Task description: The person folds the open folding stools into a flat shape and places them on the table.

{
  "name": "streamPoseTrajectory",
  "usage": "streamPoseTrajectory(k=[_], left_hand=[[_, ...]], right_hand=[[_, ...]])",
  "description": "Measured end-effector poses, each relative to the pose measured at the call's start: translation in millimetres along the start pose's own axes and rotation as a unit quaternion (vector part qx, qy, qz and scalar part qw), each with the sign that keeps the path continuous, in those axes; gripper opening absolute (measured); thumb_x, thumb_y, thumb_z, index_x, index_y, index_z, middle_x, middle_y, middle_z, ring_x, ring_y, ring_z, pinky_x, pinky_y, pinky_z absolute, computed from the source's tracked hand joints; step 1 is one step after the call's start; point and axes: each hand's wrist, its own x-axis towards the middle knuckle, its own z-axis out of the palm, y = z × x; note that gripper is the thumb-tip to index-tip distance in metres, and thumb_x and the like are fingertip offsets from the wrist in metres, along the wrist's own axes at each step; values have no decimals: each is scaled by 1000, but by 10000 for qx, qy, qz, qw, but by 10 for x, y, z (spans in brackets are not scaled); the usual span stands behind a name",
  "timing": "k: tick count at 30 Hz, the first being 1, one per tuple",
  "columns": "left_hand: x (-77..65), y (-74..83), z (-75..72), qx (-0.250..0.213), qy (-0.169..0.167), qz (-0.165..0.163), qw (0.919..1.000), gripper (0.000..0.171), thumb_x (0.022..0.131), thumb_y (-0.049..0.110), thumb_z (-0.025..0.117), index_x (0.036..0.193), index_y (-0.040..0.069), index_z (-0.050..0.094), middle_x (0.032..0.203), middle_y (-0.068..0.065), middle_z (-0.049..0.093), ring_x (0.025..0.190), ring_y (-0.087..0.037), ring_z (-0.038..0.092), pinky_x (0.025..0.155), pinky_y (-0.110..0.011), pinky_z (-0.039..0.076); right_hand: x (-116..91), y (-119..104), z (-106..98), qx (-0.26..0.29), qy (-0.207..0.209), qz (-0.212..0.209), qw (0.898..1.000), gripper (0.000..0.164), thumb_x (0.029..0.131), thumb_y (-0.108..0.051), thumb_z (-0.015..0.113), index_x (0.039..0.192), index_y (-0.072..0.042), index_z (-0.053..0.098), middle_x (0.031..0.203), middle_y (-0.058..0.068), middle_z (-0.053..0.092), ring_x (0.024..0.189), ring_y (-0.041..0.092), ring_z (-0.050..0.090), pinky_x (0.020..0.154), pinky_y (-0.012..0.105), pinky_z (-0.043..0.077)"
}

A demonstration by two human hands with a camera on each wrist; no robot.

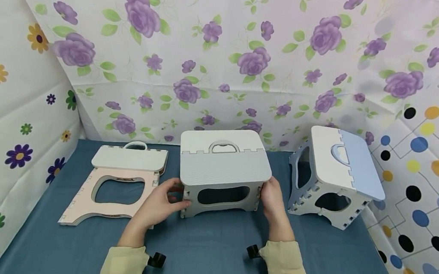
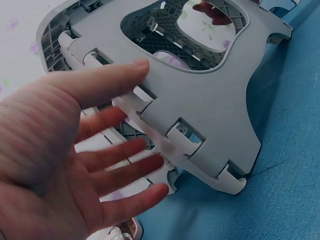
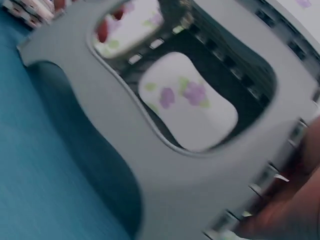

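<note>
Soft, even light; right wrist view blurry.

Grey-and-white stool, purple-flowered backdrop

Blue tbl w/ 3 plast. stools

On table: middle stool between left stool, right stool; curtain behind all 3.
</note>
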Motion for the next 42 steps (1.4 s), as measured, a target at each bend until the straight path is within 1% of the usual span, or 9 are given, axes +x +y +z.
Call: streamPoseTrajectory(k=[3, 6, 9, 12, 15, 19, 26, 34, 42], left_hand=[[9, -4, 18, 156, -34, -162, 9997, 78, 95, 27, 86, 159, 4, 47, 148, -19, 59, 129, -40, 64, 103, -55, 54], [1, -12, 40, 442, -90, -229, 9987, 86, 96, 31, 84, 163, 0, 40, 153, -22, 57, 131, -42, 63, 103, -55, 53], [-4, -15, 67, 630, -174, -244, 9976, 84, 97, 32, 83, 161, -2, 43, 150, -22, 60, 131, -39, 64, 103, -54, 54], [1, -10, 95, 741, -222, -264, 9967, 78, 96, 29, 84, 156, -5, 50, 138, -20, 69, 120, -34, 70, 97, -51, 57], [4, -6, 115, 824, -229, -309, 9959, 75, 93, 27, 86, 152, -6, 54, 127, -16, 74, 110, -29, 73, 90, -48, 59], [-3, -1, 121, 859, -212, -314, 9956, 72, 92, 27, 88, 149, -5, 58, 124, -14, 75, 107, -27, 73, 88, -47, 59], [-28, 17, 99, 971, -28, -405, 9944, 48, 90, 25, 90, 129, 2, 73, 114, -8, 77, 96, -21, 73, 80, -44, 59], [-46, 25, 64, 1086, 179, -523, 9925, 49, 86, 26, 93, 127, 4, 76, 107, -4, 78, 91, -17, 72, 76, -41, 57], [-25, -9, 83, 932, 473, -518, 9932, 41, 87, 21, 92, 122, 3, 79, 106, -7, 80, 93, -21, 76, 77, -40, 60]], right_hand=[[21, 8, -156, -1110, -434, -69, 9928, 39, 113, -7, 40, 147, 5, 56, 139, 25, 60, 124, 37, 56, 102, 52, 45], [13, 13, -308, -1868, -1201, -163, 9749, 48, 103, 5, 49, 151, 3, 53, 146, 26, 58, 133, 43, 57, 108, 59, 46], [-6, 0, -409, -2038, -1987, -223, 9584, 59, 94, 7, 62, 152, 2, 52, 147, 25, 58, 131, 44, 60, 106, 59, 50], [-14, -22, -431, -2147, -2365, -339, 9470, 62, 91, 0, 77, 149, -1, 55, 141, 21, 63, 124, 39, 64, 100, 56, 54], [-17, -32, -399, -2424, -2330, -497, 9405, 62, 90, -13, 86, 145, -3, 60, 133, 16, 68, 116, 33, 67, 95, 53, 56], [-30, -36, -341, -2681, -2118, -545, 9383, 62, 89, -26, 90, 140, -4, 63, 125, 13, 71, 108, 29, 68, 88, 50, 56], [-26, 26, -269, -2702, -2483, -360, 9295, 65, 85, -28, 94, 139, -6, 65, 120, 8, 72, 102, 22, 66, 89, 47, 54], [-47, 52, -160, -2546, -2364, -444, 9366, 65, 80, -21, 98, 135, -5, 67, 120, 8, 73, 97, 22, 65, 85, 44, 54], [-113, 75, -84, -2686, -1923, -530, 9424, 76, 79, -22, 99, 144, -8, 62, 130, 12, 71, 111, 28, 66, 96, 53, 53]])
